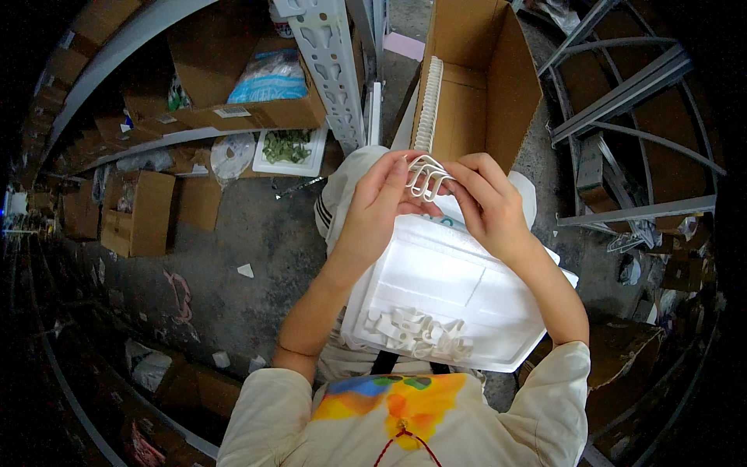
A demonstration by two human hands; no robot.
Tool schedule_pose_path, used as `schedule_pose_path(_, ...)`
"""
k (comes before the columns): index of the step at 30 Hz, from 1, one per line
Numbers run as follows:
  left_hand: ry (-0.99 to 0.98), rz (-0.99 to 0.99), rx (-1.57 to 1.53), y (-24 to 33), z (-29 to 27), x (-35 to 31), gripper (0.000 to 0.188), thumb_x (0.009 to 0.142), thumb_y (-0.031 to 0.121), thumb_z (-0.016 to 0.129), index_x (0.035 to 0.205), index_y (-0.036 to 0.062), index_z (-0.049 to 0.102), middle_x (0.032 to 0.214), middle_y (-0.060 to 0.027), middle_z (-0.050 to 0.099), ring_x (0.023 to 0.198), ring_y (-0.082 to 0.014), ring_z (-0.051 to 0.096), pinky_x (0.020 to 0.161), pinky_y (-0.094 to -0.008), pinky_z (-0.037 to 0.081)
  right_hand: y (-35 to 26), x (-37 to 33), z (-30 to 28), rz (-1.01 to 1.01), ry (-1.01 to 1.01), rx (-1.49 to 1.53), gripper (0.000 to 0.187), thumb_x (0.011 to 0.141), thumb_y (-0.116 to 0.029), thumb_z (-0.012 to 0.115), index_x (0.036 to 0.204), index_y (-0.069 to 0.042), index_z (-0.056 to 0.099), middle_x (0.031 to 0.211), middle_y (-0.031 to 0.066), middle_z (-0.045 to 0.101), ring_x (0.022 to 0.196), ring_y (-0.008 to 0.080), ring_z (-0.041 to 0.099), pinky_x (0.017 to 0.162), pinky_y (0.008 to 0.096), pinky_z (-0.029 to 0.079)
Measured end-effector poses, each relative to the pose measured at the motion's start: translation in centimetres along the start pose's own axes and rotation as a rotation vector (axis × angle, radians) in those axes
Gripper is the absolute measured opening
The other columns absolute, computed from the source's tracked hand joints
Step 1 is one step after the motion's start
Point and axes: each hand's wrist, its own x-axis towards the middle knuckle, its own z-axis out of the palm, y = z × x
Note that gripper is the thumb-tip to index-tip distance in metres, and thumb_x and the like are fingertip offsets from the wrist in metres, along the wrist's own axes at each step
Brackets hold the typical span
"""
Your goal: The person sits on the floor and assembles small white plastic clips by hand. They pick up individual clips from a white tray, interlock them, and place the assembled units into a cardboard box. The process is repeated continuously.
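Note:
A few thin white curved plastic hooks point(426, 177), nested side by side, are held up between my two hands. My left hand point(379, 196) closes on their left side, thumb and fingers pinching. From the other side my right hand point(489, 196) grips their right end with thumb and fingertips. Below the hands a white foam tray point(436, 268) rests across my lap. A loose pile of small white plastic pieces point(420, 333) lies in the part of it nearest my body. Fingers hide part of the hooks.
Ahead stands an open cardboard box point(498, 86), with a long row of white ridged pieces point(428, 101) along its left edge. A perforated metal shelf post point(331, 70) rises at the left. A white tray of green pieces point(288, 150) and a carton point(140, 212) lie farther left.

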Motion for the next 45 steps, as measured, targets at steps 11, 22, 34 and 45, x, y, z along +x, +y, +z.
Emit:
schedule_pose_path(11,0.058,0.549,0.776,-0.2,-0.8,-0.1,0.063,0.063,0.008,0.069,0.118,0.0049,0.04,0.105,-0.0102,0.054,0.088,-0.0197,0.055,0.075,-0.0272,0.045,-0.9,0.9,-1.2,0.047,0.044,0.022,0.02,0.073,0.0,0.056,0.093,0.0,0.055,0.081,0.0113,0.05,0.069,0.0239,0.053,0.059,0.0293,0.044)
schedule_pose_path(22,0.13,0.571,0.847,0.1,-0.2,0.7,0.066,0.065,0.016,0.068,0.121,0.0036,0.035,0.113,-0.0136,0.046,0.09,-0.0226,0.051,0.073,-0.0308,0.043,-0.2,0.4,-0.1,0.306,0.189,0.13,0.016,0.074,-0.002,0.055,0.089,0.002,0.056,0.078,0.0105,0.052,0.061,0.0184,0.051,0.054,0.0254,0.041)
schedule_pose_path(34,0.29,0.758,1.033,-1.5,-1.6,10.1,0.059,0.075,0.024,0.059,0.119,-0.0032,0.031,0.114,-0.0212,0.041,0.105,-0.034,0.039,0.089,-0.0392,0.031,14.4,7.9,4.6,0.928,0.645,-0.098,0.025,0.072,-0.022,0.056,0.083,-0.001,0.063,0.076,0.0168,0.061,0.067,0.0278,0.059,0.063,0.035,0.045)
schedule_pose_path(45,0.19,0.513,1.04,-6.5,-3.7,14.7,0.056,0.07,0.001,0.039,0.123,-0.0044,0.024,0.123,-0.0244,0.03,0.111,-0.0387,0.031,0.096,-0.0417,0.024,25.1,9.7,9.8,0.938,0.451,-0.524,0.018,0.074,-0.016,0.052,0.075,0.001,0.058,0.08,0.0203,0.056,0.074,0.0371,0.055,0.064,0.0445,0.045)
